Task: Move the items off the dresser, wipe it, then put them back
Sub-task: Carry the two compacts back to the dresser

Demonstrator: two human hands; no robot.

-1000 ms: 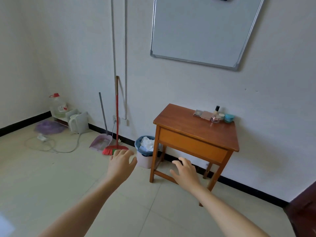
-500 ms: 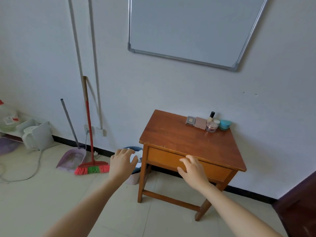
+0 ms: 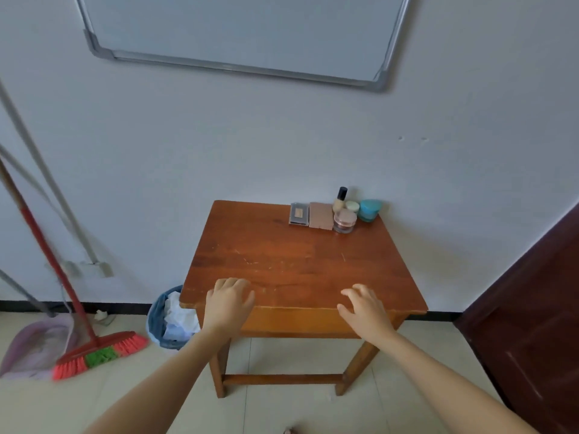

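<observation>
Both palms down over the near edge of the reddish-brown wooden desk [image 3: 282,261]: left hand [image 3: 230,303] toward the near left corner, fingers loosely curled and close together; right hand [image 3: 365,310] toward the near right, fingers spread and a little bent. Nothing held in either. Contact with the wood impossible to tell. Bare forearms reaching in from the bottom corners.

Desk top scuffed with pale scratches; a plain, lighter drawer front below the edge.

At the far right corner, against the white wall and well apart from the hands, a tight cluster of cosmetics:
- a dark rectangular compact with a clear lid [image 3: 298,213]
- just beside it, a flat pink rectangular palette [image 3: 320,215]
- next, in front, a round clear jar of pinkish powder [image 3: 344,220]
- behind these, an upright beige foundation bottle with a black cap [image 3: 340,200], a small white-lidded jar [image 3: 352,207] and a teal round jar [image 3: 369,210] at the right end

Left of the desk on the tiled floor, a blue waste bin with white paper [image 3: 156,321], a red broom with pink and green bristles [image 3: 97,355] and a lilac dustpan [image 3: 31,349]. Above, a metal-framed whiteboard [image 3: 238,29]; at right, a dark brown door [image 3: 532,324].

Compared with half a second ago: desk nearer and squarer in view, hands now over its top rather than short of it, the left then in front of the bin, the right at the drawer front. Cosmetics in the same arrangement.
</observation>
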